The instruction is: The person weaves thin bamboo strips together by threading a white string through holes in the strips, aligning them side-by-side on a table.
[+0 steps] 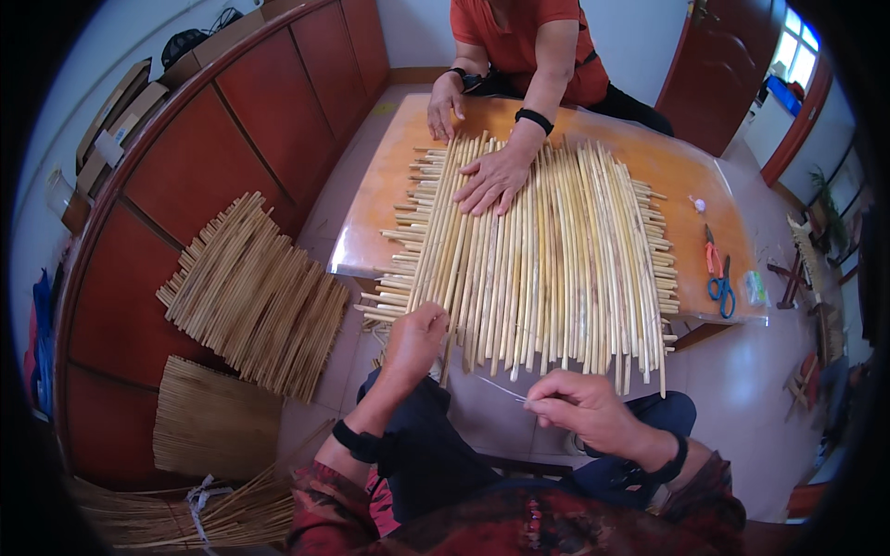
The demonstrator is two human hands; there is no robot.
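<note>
A mat of pale straw stalks (556, 269) lies on the orange table, its lengthwise stalks over a layer of crosswise ones. At its near left corner my left hand (416, 345) is closed, fingers curled beside the stalk ends; what they hold is hidden. My right hand (582, 410), just off the mat's near edge, pinches a thin, shiny needle-like strand (503, 388) that runs leftward toward the stalk ends. Across the table, another person's hand (496, 178) presses flat on the mat, while that person's other hand (445, 105) rests by its far left corner.
Orange-handled scissors (712, 258) and blue-handled scissors (721, 292) lie on the table's right side, near a small clear-and-green packet (754, 288). Two finished-looking stalk mats (255, 296) lean against the red cabinet (199, 157) at left. Loose stalks (158, 514) lie tied below.
</note>
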